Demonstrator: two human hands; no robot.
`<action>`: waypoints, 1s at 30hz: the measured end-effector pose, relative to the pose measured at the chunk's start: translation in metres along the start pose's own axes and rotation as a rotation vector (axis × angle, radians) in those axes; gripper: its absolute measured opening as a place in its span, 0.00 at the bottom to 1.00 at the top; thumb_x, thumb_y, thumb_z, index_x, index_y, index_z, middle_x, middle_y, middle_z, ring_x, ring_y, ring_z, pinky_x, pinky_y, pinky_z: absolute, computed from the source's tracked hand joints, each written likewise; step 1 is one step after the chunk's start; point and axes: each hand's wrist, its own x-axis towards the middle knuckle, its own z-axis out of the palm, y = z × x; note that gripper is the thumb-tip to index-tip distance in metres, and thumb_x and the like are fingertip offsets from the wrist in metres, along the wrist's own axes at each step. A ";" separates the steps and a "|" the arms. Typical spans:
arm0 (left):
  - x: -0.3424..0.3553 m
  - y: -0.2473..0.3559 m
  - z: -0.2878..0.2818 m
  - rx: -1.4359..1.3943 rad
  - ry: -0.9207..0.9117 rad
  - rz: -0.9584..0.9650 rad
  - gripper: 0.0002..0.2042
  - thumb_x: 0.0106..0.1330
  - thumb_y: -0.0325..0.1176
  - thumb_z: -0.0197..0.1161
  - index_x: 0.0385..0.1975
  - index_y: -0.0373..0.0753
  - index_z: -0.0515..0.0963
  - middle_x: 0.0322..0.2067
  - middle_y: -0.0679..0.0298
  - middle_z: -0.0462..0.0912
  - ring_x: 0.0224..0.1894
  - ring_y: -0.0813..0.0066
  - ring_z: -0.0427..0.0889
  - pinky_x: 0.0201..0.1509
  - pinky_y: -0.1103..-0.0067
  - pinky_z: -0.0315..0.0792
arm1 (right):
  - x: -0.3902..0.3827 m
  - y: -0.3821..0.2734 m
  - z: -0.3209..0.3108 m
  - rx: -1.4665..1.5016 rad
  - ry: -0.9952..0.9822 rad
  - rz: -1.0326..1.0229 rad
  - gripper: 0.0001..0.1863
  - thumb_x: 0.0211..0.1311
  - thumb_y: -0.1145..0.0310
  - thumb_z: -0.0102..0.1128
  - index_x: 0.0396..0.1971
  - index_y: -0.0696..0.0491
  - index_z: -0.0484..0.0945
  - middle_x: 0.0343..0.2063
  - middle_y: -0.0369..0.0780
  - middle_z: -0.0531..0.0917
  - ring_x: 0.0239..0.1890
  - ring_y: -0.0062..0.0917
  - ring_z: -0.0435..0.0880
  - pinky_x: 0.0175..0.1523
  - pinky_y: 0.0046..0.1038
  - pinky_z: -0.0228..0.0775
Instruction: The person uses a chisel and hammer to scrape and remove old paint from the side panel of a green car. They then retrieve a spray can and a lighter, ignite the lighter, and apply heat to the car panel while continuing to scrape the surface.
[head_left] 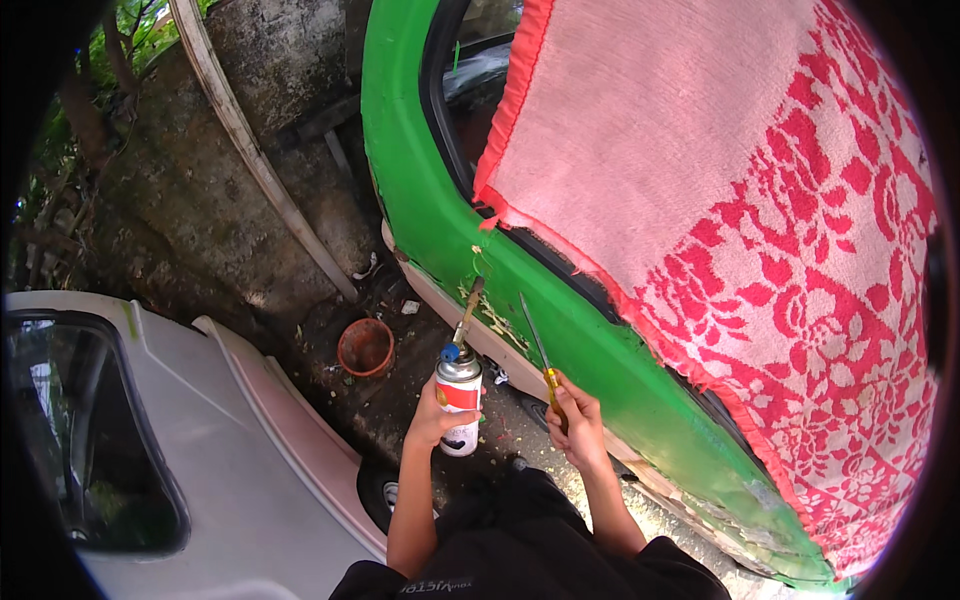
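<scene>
My left hand [428, 418] is wrapped round the can of a blowtorch [460, 408], a white and red cylinder with a blue knob and a metal nozzle. The nozzle points up toward the edge of a green car [590, 335], where paint is blistered and peeled [505, 326]. Whether the nozzle tip touches the panel, I cannot tell; no flame shows. In my right hand [582, 428] is a screwdriver [551, 380] with a yellow handle. Its long thin metal shaft points up and left, over the green panel beside the peeled patch.
A red and white floral blanket [700, 180] covers the green car's upper part and windows. At the left stands a silver-grey car [240, 480]. Between the cars, a terracotta pot [366, 347] sits on littered ground. A pale curved beam [250, 145] leans by a stained wall [290, 70].
</scene>
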 end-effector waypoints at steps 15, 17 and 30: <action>0.009 -0.001 -0.002 0.008 -0.008 -0.022 0.36 0.40 0.22 0.76 0.55 0.36 0.71 0.41 0.57 0.84 0.38 0.68 0.85 0.44 0.71 0.80 | 0.014 -0.010 0.009 -0.125 -0.018 -0.063 0.26 0.75 0.68 0.52 0.70 0.52 0.63 0.18 0.30 0.66 0.10 0.11 0.55 0.15 0.17 0.48; 0.006 -0.001 -0.005 0.008 -0.014 -0.045 0.36 0.40 0.22 0.76 0.55 0.36 0.71 0.41 0.57 0.84 0.38 0.68 0.85 0.44 0.71 0.80 | 0.013 -0.008 0.013 -0.121 -0.013 -0.076 0.26 0.75 0.67 0.50 0.71 0.52 0.62 0.18 0.30 0.66 0.11 0.11 0.55 0.15 0.17 0.48; 0.008 0.006 -0.015 -0.012 -0.023 -0.060 0.37 0.38 0.24 0.77 0.55 0.37 0.70 0.40 0.57 0.83 0.37 0.68 0.85 0.45 0.71 0.80 | 0.019 -0.004 0.039 -0.014 -0.046 -0.036 0.22 0.78 0.61 0.45 0.66 0.55 0.65 0.23 0.34 0.70 0.12 0.13 0.58 0.17 0.17 0.49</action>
